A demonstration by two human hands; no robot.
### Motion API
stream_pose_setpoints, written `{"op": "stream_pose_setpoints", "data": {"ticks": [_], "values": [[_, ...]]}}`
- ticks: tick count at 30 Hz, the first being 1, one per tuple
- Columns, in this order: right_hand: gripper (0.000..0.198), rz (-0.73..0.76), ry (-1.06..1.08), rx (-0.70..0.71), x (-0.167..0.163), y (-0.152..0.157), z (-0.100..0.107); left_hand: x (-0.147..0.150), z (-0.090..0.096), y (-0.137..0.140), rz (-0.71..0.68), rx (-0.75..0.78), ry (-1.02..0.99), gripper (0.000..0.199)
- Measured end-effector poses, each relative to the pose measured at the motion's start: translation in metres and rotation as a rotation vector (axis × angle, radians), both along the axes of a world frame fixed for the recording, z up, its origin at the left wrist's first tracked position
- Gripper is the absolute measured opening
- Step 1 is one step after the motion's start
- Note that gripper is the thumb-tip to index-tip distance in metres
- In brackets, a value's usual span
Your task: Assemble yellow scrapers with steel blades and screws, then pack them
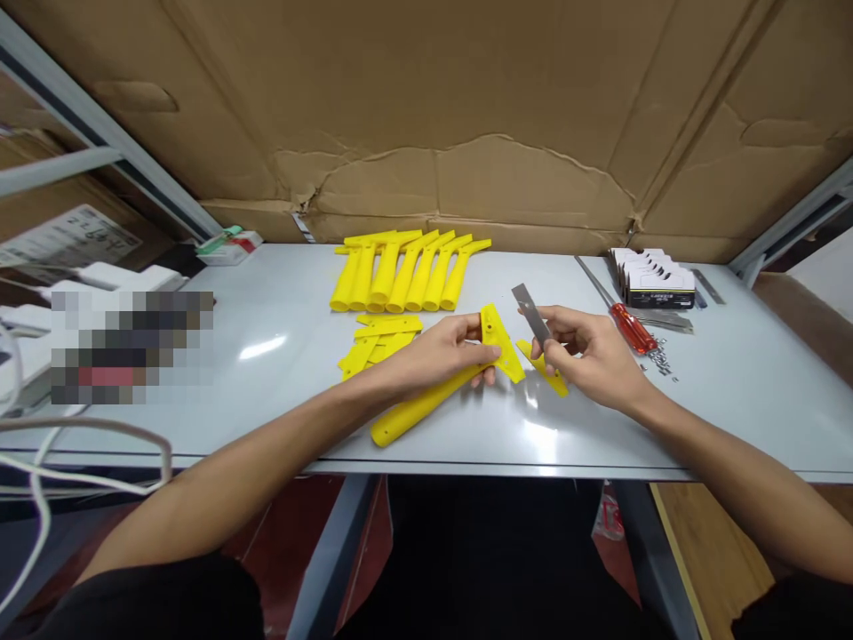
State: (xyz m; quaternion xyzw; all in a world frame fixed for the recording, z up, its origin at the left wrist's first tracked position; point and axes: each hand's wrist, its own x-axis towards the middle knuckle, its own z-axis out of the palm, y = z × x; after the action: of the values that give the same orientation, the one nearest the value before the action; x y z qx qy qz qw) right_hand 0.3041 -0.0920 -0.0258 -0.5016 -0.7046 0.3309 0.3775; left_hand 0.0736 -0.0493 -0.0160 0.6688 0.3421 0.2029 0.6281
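My left hand (459, 351) is closed round the neck of a yellow plastic scraper handle (423, 407), whose flat head points up and to the right. Between the thumb and fingers of my right hand (583, 351) is a grey metal scraper blade (531, 313), held tilted and apart from the handle's head. Under that hand a yellow cover plate (552, 372) lies on the table, partly hidden by the fingers. Left of my left hand, several more yellow plates (379, 342) lie in a loose pile.
Several yellow handles (400, 276) lie in a row at the back of the white table (280, 391). At right are a red screwdriver (632, 329), small screws (659, 357), blades (666, 320) and black-and-white packs (657, 283). White cables (80, 427) hang at left. Cardboard (466, 98) stands behind.
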Motion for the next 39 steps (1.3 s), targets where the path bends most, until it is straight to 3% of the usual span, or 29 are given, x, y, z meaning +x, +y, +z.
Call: {"op": "stream_pose_setpoints", "data": {"ticks": [4, 9, 13, 21, 27, 33, 39], "values": [[0.038, 0.058, -0.054, 0.018, 0.000, 0.003, -0.004, 0.000, -0.004, 0.001, 0.009, -0.003, 0.001, 0.019], [0.041, 0.075, -0.160, 0.224, -0.004, 0.001, -0.009, 0.003, -0.009, 0.001, 0.038, -0.050, -0.091, 0.026], [0.038, 0.064, -0.197, 0.291, -0.008, -0.002, -0.014, 0.004, -0.009, 0.000, 0.084, -0.020, -0.131, 0.030], [0.035, 0.088, -0.063, 0.072, -0.012, -0.006, -0.020, 0.007, -0.006, -0.004, 0.106, 0.031, -0.102, 0.031], [0.034, 0.141, 0.005, -0.008, -0.013, -0.008, -0.018, 0.007, -0.001, -0.009, 0.131, 0.087, -0.047, 0.030], [0.034, 0.169, 0.081, 0.031, -0.012, -0.009, -0.014, 0.002, 0.002, -0.009, 0.129, 0.180, 0.024, 0.033], [0.030, 0.149, 0.092, 0.101, -0.012, -0.012, -0.014, 0.002, 0.002, -0.016, 0.123, 0.153, -0.056, 0.034]]}}
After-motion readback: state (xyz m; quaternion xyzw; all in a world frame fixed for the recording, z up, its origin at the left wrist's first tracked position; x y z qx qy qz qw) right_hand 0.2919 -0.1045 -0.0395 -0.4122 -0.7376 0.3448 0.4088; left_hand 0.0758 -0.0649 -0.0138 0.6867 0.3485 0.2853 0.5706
